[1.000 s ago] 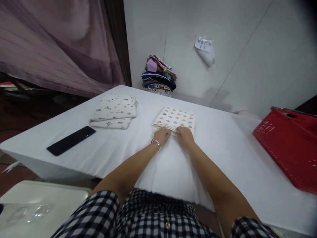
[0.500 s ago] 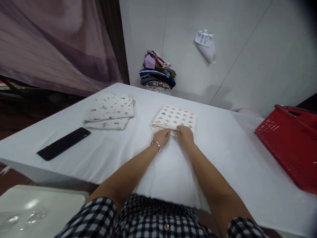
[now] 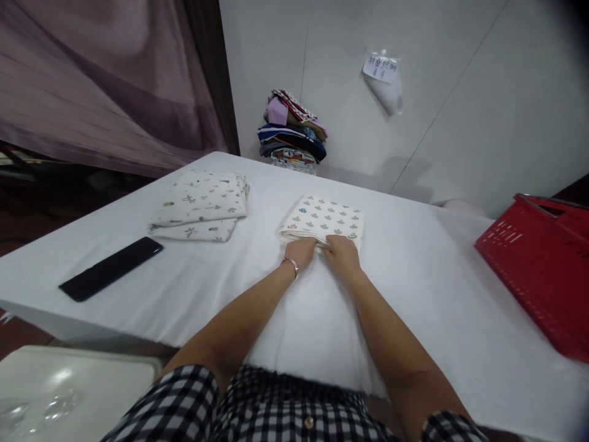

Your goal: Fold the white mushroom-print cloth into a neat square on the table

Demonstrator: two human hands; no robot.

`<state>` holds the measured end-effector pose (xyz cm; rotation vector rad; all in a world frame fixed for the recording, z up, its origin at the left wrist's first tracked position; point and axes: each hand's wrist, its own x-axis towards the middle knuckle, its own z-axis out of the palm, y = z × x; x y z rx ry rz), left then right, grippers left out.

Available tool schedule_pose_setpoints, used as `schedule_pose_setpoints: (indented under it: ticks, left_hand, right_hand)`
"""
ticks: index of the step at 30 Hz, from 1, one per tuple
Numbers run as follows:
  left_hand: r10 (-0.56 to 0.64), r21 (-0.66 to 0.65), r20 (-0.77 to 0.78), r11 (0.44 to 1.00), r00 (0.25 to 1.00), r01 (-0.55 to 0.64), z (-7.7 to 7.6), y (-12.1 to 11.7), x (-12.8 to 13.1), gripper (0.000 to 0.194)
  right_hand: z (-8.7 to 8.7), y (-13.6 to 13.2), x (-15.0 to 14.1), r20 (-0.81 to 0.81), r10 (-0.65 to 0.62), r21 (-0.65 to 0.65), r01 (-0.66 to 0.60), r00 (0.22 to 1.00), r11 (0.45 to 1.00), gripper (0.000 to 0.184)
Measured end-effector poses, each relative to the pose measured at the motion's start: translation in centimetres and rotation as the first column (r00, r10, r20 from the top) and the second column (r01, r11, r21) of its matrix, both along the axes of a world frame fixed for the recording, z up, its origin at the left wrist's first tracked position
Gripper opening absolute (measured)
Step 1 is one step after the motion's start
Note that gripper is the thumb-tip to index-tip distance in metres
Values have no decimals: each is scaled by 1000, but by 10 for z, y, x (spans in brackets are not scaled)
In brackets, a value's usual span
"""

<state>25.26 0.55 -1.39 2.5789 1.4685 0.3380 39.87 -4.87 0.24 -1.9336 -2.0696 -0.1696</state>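
A folded white cloth (image 3: 324,216) with rows of small grey shapes and a few coloured ones lies flat on the white-covered table (image 3: 414,276). My left hand (image 3: 301,250), with a silver bracelet at the wrist, grips the layered near edge of this cloth. Close beside it, my right hand (image 3: 343,253) is closed on the same edge, thumb and fingers around the layers. The fingertips are partly hidden by the hands and the fabric. To the left rests another folded white cloth (image 3: 200,202) with scattered plant-like prints, touched by neither hand.
A black phone-like slab (image 3: 111,268) lies at the table's left. On the right stands a red plastic basket (image 3: 538,258). Stacked folded fabrics (image 3: 293,132) are beyond the far edge, by the wall. A pale stool-like surface (image 3: 78,380) is at lower left.
Both hands stay on the near edge of the folded cloth, with only a slight shift of the fingers. The view has moved a little; the other things lie as before.
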Motion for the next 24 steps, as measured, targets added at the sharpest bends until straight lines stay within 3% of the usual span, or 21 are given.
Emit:
schedule_pose_setpoints:
  ticks: [6,11,18,24]
  left_hand:
    - [23,-13,137,1000,990,-21,6,-3,-2,30]
    - [48,-4,257,999,965,-49,3,-10,-13,26]
    - [58,35,258,997,964,-69,-1,-13,-25,28]
    - [65,-8,114,998,991,-65,-1,-9,-19,35]
  right_hand:
    - [1,3,-1,1,-54,4,54,999,999,28]
    - [2,4,0,-15,-99,-9,98,995,995,34]
    - [3,1,-1,-45,-111,16,112,993,994,33]
    - [-1,2,-2,-14,-111,10,111,994,994,32]
